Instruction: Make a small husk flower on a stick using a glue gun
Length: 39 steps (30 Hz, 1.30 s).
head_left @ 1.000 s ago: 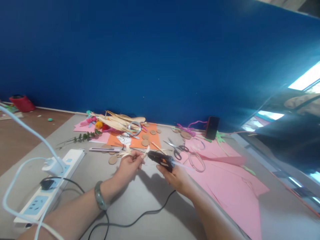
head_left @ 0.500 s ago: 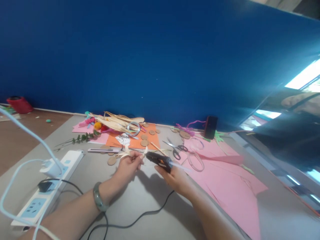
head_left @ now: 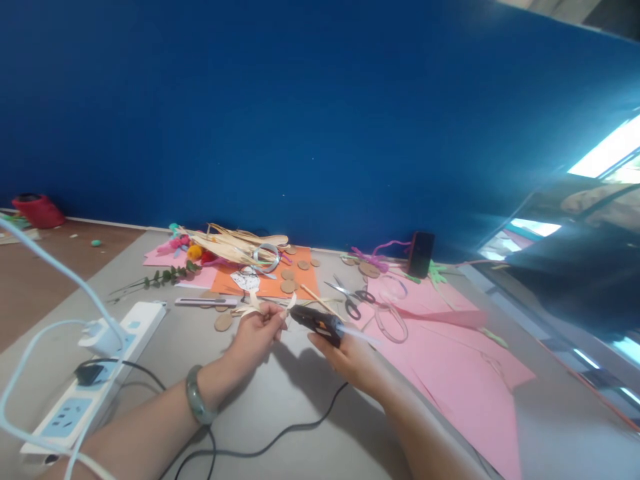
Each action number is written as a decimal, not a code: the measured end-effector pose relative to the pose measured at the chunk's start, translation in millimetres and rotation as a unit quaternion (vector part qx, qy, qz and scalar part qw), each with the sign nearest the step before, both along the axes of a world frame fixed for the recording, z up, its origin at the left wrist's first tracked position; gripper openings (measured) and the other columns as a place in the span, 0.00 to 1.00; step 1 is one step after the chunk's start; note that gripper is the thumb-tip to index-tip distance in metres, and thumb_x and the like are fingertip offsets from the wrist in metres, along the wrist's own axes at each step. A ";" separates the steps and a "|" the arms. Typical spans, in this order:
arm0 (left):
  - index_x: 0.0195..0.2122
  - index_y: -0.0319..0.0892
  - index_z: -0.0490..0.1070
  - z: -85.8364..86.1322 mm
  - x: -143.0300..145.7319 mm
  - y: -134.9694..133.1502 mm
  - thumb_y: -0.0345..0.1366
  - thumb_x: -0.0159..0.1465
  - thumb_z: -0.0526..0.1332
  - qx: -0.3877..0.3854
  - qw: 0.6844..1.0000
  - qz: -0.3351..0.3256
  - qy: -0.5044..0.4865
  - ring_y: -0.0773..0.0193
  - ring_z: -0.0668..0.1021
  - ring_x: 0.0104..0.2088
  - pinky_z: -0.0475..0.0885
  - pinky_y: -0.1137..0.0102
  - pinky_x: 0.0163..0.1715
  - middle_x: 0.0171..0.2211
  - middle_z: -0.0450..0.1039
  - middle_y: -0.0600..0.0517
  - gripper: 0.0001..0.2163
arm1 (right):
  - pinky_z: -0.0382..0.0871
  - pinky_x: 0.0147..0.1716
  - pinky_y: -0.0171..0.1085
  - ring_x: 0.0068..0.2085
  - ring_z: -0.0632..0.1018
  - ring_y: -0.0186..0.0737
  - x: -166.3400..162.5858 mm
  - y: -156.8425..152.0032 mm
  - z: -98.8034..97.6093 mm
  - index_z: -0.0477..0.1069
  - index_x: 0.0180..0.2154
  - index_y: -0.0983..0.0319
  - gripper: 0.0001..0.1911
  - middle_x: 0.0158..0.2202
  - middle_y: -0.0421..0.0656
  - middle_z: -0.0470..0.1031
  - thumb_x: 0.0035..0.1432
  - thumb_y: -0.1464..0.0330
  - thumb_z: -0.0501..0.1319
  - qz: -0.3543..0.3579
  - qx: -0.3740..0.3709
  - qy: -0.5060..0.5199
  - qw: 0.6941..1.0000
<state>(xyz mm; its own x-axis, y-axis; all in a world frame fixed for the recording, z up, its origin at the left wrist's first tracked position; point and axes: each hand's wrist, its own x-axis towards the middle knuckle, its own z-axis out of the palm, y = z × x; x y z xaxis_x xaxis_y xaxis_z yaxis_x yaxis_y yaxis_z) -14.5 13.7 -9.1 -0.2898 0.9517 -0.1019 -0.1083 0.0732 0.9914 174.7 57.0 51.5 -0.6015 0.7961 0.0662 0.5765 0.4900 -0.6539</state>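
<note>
My right hand [head_left: 357, 360] is wrapped round a black glue gun [head_left: 317, 321], a clear glue stick [head_left: 360, 333] jutting from its back end. The gun's nozzle points left, close to the fingers of my left hand [head_left: 263, 330]. Those fingers are pinched on pale, thin strips [head_left: 253, 305] that look like raffia or husk. One pale curled piece [head_left: 291, 304] rises right at the nozzle tip; whether the two touch I cannot tell. A utility knife [head_left: 206, 303] lies just left of my left hand, and a round wooden slice [head_left: 223, 323] is below it.
Scissors [head_left: 353, 300] lie open beyond the gun, near pink paper sheets [head_left: 450, 353]. Pale strips [head_left: 225, 247] are heaped at the back on orange paper [head_left: 273, 287]. A phone [head_left: 421, 255] leans against the blue wall. A power strip [head_left: 107, 380] and cords occupy the left.
Both hands and the glue gun keep practically the same pose. Only a very slight shift of the whole view shows.
</note>
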 end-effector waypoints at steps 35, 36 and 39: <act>0.29 0.40 0.69 -3.8 1.7 0.5 0.48 0.56 0.64 0.007 1.000 -0.006 -0.011 0.70 0.66 0.17 0.60 0.76 0.18 0.16 0.65 0.57 0.15 | 0.70 0.36 0.38 0.37 0.76 0.45 -0.2 1.6 -0.7 0.75 0.43 0.61 0.17 0.35 0.44 0.76 0.60 0.57 0.56 -0.003 0.019 0.015 1.000; 0.29 0.40 0.69 -3.9 1.6 0.2 0.48 0.57 0.63 0.000 1.000 -0.007 -0.006 0.70 0.66 0.17 0.60 0.76 0.18 0.16 0.66 0.57 0.15 | 0.70 0.35 0.38 0.36 0.76 0.45 -0.1 1.8 -0.8 0.75 0.43 0.60 0.18 0.33 0.44 0.76 0.60 0.56 0.56 -0.009 0.020 0.014 1.000; 0.29 0.40 0.70 -4.6 1.2 -0.2 0.48 0.57 0.63 -0.008 1.000 -0.008 0.003 0.70 0.66 0.17 0.60 0.76 0.17 0.17 0.66 0.56 0.15 | 0.69 0.30 0.37 0.32 0.76 0.44 0.5 2.3 -1.8 0.75 0.43 0.60 0.18 0.27 0.42 0.74 0.59 0.56 0.57 -0.021 0.017 0.007 1.000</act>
